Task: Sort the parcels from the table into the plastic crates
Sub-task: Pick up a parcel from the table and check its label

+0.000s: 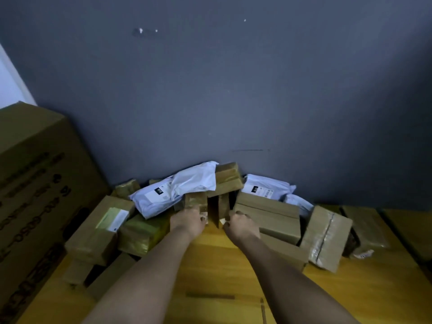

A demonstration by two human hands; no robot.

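A heap of parcels lies on the yellow wooden table [217, 272] against the grey wall. My left hand [187, 222] grips a small brown taped box [195, 201] under a long white mailer bag [177, 189]. My right hand [240, 225] holds the near edge of a narrow upright brown box [223, 205] just to the right, with a dark gap between the two boxes. Another brown box [228, 177] rests on top of them. No plastic crate is in view.
A big printed carton [30, 183] stands at the left. Brown boxes surround the hands: a labelled one [100, 230], a glossy taped one [142, 232], a flat one [268, 215] and a tilted one [327, 237]. A second white mailer [265, 187] lies behind.
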